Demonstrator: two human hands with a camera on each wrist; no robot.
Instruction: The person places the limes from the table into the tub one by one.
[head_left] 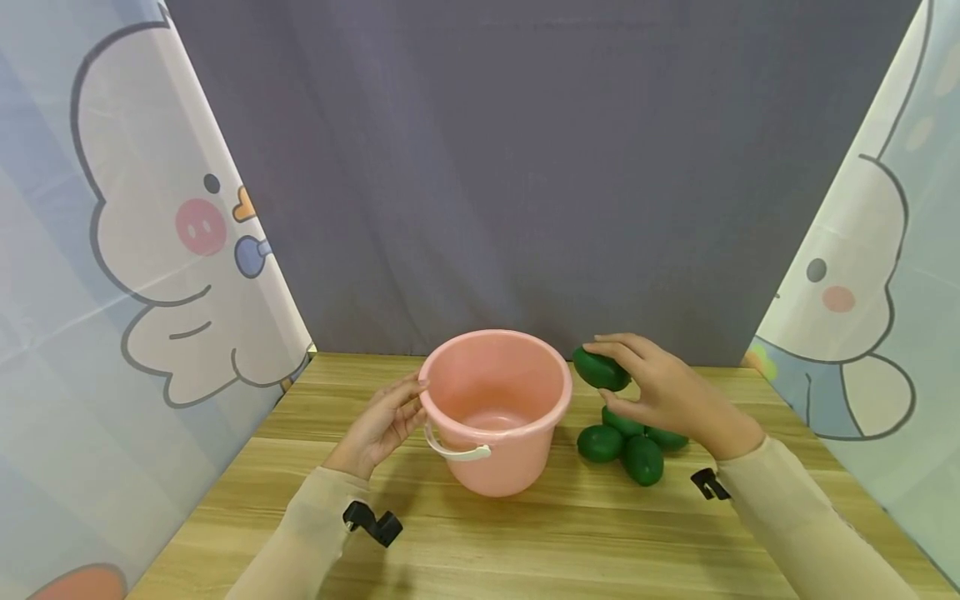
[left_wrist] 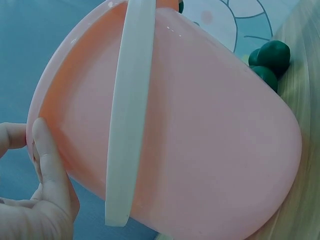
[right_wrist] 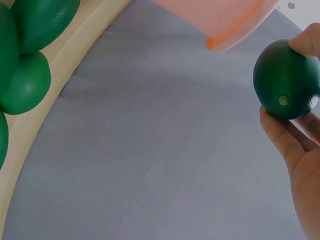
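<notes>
Left hand (head_left: 384,423): fingers clamped on the rim (head_left: 495,436) of the pink bucket (head_left: 498,468) at nine o'clock, presumably steadying it upright on the desk (head_left: 480,546); right hand (head_left: 663,390): fingers clamped around a green avocado (head_left: 602,369), held aloft just outside the rim at three o'clock, likely for clearance over the grouped avocados (head_left: 642,462) at four

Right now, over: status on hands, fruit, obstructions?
Left hand gripping pink bucket by rim. Right hand holding green fruit, raised beside bucket. White handle hanging outside; bucket's opening unblocked.
</notes>
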